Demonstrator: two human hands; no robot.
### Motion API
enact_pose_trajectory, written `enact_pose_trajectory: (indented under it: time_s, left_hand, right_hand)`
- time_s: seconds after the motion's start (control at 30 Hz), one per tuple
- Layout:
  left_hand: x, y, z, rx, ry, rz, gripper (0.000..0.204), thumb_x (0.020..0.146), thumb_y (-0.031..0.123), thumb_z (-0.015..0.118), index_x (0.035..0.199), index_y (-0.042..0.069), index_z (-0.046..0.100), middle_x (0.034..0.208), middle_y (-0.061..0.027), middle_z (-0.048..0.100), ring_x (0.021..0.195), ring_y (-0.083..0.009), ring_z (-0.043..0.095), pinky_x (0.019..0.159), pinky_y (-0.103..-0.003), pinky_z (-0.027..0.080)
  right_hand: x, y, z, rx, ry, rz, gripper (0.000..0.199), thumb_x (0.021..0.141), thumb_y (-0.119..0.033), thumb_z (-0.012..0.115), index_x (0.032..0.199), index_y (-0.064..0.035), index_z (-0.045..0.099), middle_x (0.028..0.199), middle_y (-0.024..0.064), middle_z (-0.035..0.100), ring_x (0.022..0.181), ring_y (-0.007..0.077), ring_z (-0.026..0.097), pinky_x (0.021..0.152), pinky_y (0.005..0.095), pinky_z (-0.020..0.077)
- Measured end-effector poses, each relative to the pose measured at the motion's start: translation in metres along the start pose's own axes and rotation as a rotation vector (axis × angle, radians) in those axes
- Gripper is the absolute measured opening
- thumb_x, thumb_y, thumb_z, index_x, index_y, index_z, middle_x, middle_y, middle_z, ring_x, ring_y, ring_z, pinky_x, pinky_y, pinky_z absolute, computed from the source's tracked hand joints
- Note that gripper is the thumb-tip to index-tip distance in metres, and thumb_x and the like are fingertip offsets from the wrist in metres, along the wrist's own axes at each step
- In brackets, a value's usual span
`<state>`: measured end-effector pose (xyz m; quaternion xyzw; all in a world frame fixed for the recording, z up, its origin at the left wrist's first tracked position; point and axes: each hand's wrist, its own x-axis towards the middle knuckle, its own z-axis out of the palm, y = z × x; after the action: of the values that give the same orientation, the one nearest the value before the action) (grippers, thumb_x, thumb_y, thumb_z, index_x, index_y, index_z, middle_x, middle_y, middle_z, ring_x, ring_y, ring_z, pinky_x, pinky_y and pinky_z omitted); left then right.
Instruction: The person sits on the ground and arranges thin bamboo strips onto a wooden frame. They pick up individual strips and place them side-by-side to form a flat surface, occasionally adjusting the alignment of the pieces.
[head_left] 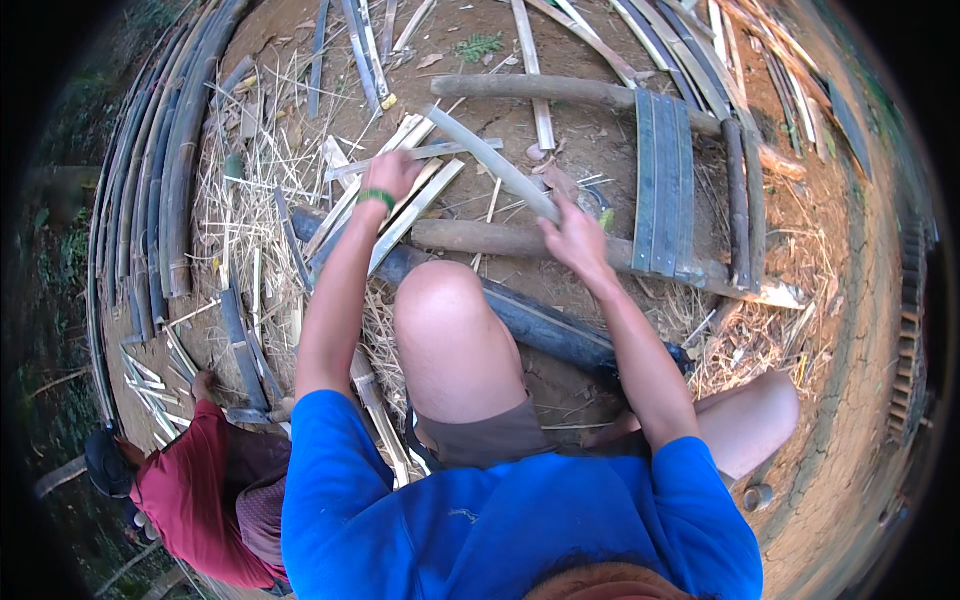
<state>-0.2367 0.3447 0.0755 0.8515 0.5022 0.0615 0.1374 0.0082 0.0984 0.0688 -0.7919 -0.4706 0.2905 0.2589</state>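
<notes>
My left hand point(392, 176), a green band at its wrist, is closed on a split bamboo strip point(445, 150) that sticks out on both sides of the fist. My right hand point(577, 238) grips a long, flat, greyish blade like a machete's point(495, 165), slanting up to the left; its handle is hidden in the fist. Just beyond the blade's tip end, pale strips cross. Below my left hand, more split bamboo strips point(420, 210) lean over a thick dark bamboo pole point(540, 325) in front of my bent knee.
Right of centre, green bamboo slats point(662, 190) lie across two round logs point(575, 90). Long bamboo poles point(150, 170) are stacked at the left. Shavings point(265, 150) litter the soil. A person in a red shirt point(200, 495) crouches at lower left, a hand near cut strips.
</notes>
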Motion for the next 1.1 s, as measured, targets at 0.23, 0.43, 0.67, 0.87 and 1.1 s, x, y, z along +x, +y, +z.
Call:
enact_pose_trajectory:
  time_s: [0.23, 0.43, 0.67, 0.87, 1.1]
  left_hand:
    - [-0.054, -0.071, 0.035, 0.381, 0.052, -0.134, 0.047, 0.081, 0.034, 0.076, 0.11, 0.001, 0.059, 0.123, -0.0183, 0.06, 0.116, -0.0349, 0.058, 0.093, -0.049, 0.049]
    - [-0.031, -0.076, -0.006, 0.153, -0.318, -0.167, 0.054, 0.075, 0.041, 0.081, 0.101, -0.002, 0.061, 0.102, -0.0276, 0.068, 0.096, -0.0432, 0.066, 0.083, -0.047, 0.052]
    - [-0.011, 0.031, -0.083, -0.573, -0.648, -0.187, 0.051, 0.087, 0.052, 0.073, 0.097, 0.002, 0.063, 0.073, 0.0002, 0.057, 0.066, -0.0085, 0.055, 0.06, -0.025, 0.045]
    - [0.046, 0.2, 0.03, -1.094, -0.325, -0.117, 0.032, 0.096, 0.026, 0.066, 0.114, 0.002, 0.056, 0.091, -0.0053, 0.064, 0.076, -0.0134, 0.059, 0.066, -0.031, 0.049]
    - [0.047, 0.256, 0.227, -1.289, -0.255, -0.303, 0.028, 0.096, 0.011, 0.063, 0.118, -0.004, 0.054, 0.1, -0.0115, 0.068, 0.083, -0.0175, 0.067, 0.073, -0.031, 0.055]
  right_hand:
    - [0.052, 0.046, 0.027, -0.243, 0.146, -0.076, 0.047, 0.088, -0.03, 0.068, 0.126, -0.0037, 0.062, 0.106, 0.0269, 0.064, 0.101, 0.042, 0.065, 0.091, 0.048, 0.0532]
    - [0.056, 0.003, 0.04, 0.102, 0.164, -0.164, 0.044, 0.089, -0.031, 0.07, 0.119, -0.0003, 0.065, 0.107, 0.0233, 0.066, 0.099, 0.0317, 0.067, 0.088, 0.045, 0.0538]
    - [-0.002, -0.02, 0.011, 0.903, -0.426, 0.041, 0.04, 0.099, -0.035, 0.061, 0.123, -0.0031, 0.063, 0.102, 0.0128, 0.07, 0.088, 0.0183, 0.068, 0.076, 0.033, 0.0567]
    - [0.01, -0.01, -0.027, 1.072, 0.02, 0.106, 0.049, 0.096, -0.027, 0.065, 0.138, -0.0024, 0.053, 0.103, 0.012, 0.07, 0.085, 0.0187, 0.069, 0.075, 0.0316, 0.0574]
    - [0.007, 0.085, -0.059, 0.145, 0.546, 0.136, 0.034, 0.086, -0.014, 0.069, 0.118, -0.0012, 0.068, 0.123, 0.0249, 0.06, 0.115, 0.0352, 0.06, 0.098, 0.0443, 0.0482]
